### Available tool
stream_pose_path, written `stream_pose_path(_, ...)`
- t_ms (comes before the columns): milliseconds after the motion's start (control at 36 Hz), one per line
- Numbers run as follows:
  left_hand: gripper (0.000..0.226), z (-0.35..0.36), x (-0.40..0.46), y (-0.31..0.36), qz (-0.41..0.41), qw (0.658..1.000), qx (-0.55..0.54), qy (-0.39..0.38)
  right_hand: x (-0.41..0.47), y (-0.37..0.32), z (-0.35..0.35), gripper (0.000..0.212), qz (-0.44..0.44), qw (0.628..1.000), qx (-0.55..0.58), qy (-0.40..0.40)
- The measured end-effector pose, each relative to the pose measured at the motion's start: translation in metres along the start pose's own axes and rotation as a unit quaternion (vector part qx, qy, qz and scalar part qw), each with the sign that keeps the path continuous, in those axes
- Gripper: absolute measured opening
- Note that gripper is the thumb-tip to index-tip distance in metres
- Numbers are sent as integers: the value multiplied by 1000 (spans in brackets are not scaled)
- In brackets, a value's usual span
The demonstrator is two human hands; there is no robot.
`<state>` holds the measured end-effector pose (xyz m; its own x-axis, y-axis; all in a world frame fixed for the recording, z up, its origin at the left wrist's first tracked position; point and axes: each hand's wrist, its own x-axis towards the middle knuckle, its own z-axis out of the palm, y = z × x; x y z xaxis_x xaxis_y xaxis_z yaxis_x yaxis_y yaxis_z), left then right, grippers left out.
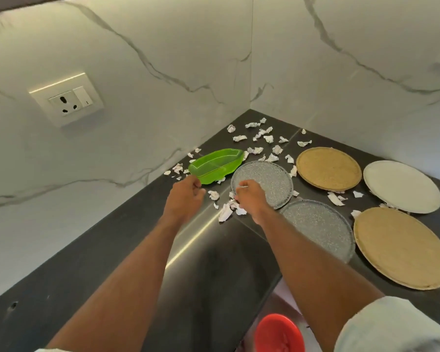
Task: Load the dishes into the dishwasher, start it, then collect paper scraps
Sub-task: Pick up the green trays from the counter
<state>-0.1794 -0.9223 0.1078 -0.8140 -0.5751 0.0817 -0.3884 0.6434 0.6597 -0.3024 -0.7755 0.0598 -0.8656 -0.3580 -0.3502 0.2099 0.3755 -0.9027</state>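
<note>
Crowding paper scraps (261, 138): five plates (328, 168), green tray (215, 166).

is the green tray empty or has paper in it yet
Empty: the see-through green tray shows only its own ridges inside, while the paper scraps lie around it on the black counter.

This is a home kitchen. A dark stone worktop (92, 250) runs into a corner under white marble-veined wall panels (137, 72), with a white wall socket and switch (66, 100) on the left wall. Round dinner plates lie on the right, speckled grey (267, 179), woven tan (328, 168) and plain white (401, 186). A brushed steel surface (214, 250) sits near the middle.
</note>
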Motion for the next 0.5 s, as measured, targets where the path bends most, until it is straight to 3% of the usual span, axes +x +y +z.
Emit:
stream_pose_path(111,6,8,30,-10,14,1000,8,-20,42,5,20,24,53,997,49,-20)
stream_pose_path(278,8,17,65,-25,23,999,15,-43,66,-18,39,34,131,977,165,-26)
stream_pose_path(361,9,21,77,-32,16,999,12,-46,84,-25,49,37,154,974,158,-47)
stream_pose_path(500,9,27,91,-41,15,999,13,-50,110,-38,60,33,198,956,217,-12)
